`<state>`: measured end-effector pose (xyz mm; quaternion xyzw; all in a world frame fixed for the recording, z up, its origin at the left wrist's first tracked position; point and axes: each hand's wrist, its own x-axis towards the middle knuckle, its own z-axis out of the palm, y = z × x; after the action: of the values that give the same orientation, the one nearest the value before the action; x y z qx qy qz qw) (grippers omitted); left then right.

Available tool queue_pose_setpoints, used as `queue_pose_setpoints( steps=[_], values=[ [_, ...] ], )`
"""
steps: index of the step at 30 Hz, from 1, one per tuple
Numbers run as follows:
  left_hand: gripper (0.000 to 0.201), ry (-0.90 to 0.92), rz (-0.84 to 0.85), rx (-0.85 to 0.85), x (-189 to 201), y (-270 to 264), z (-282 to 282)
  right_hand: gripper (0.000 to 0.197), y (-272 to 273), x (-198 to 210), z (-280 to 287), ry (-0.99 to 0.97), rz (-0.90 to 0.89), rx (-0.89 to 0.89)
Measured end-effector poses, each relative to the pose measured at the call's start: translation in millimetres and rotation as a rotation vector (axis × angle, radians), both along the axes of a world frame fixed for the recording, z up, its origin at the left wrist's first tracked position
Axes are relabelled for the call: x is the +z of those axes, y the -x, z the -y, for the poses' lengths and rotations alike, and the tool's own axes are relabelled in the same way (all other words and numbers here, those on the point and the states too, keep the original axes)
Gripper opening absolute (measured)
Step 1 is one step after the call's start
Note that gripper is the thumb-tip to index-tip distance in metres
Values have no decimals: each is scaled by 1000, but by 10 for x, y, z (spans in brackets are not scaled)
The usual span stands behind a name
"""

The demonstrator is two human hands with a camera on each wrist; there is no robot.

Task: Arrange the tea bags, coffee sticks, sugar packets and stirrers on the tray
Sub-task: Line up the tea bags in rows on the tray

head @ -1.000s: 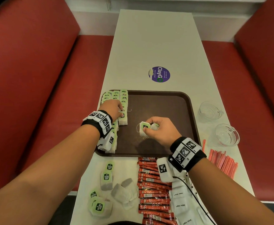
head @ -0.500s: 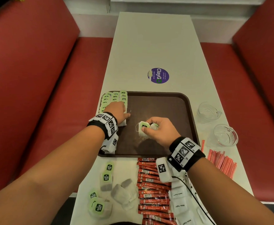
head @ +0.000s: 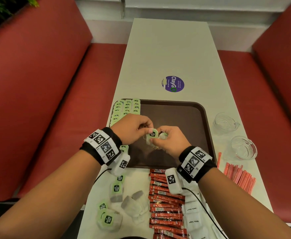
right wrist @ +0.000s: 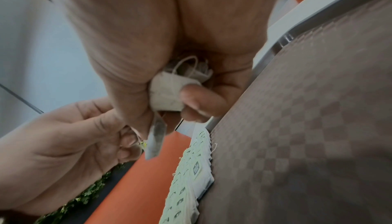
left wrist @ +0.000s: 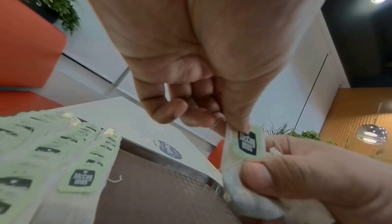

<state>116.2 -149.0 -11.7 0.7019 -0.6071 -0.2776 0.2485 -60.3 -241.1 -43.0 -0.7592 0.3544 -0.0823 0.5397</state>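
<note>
Left hand (head: 132, 128): pinches tea bag (head: 152, 137) tag above tray (head: 184, 107).
Right hand (head: 171, 140): grips bags.
Handling: light, soft; take by tag.

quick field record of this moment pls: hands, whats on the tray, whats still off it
left hand: pinches top of held tea bag
right hand: grips lower end of same bag, more bags bunched in the palm
tray: rows of tea bags along its left edge
off tray: loose tea bags, coffee sticks, sugar packets, stirrers
also on table: two glass cups
</note>
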Motion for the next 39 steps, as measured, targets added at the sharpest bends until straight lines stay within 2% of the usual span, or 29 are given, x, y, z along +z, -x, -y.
queue_pose_setpoints(
  steps=[4, 7, 10, 15, 20, 27, 29, 33, 36, 39],
  values=[
    [8, 35, -7, 28, -3, -23, -55, 12, -19, 19, -19, 5, 8, -19],
    [7, 64, -26, 141, 22, -107, -62, 20, -18, 23, -4, -21, 16, -51],
    [2, 72, 39, 251, 8, -236, -46, 21, 14, 29, 22, -19, 5, -38],
    [3, -110, 154, 303, -141, -413, 34, 31, 77, 41, 58, -22, -50, -13],
    [3, -360, 191, 212, -372, -412, 136, 18, 83, 19, 65, -36, -56, -22],
    [1, -360, 251, 371, -542, -451, 247, 10, 94, -16, 81, -165, -6, -75],
    [7, -370, 298, 385, -560, -442, 282, 10, 90, -8, 85, -175, 7, -97],
    [30, -388, 384, 411, -585, -319, 350, 15, 73, 65, 64, -361, 40, -103],
    [44, -458, 439, 376, -666, -244, 380, 14, 66, 101, 39, -355, 25, -68],
    [46, -491, 446, 363, -704, -269, 372, 20, 69, 113, 29, -288, -3, -52]
  ],
)
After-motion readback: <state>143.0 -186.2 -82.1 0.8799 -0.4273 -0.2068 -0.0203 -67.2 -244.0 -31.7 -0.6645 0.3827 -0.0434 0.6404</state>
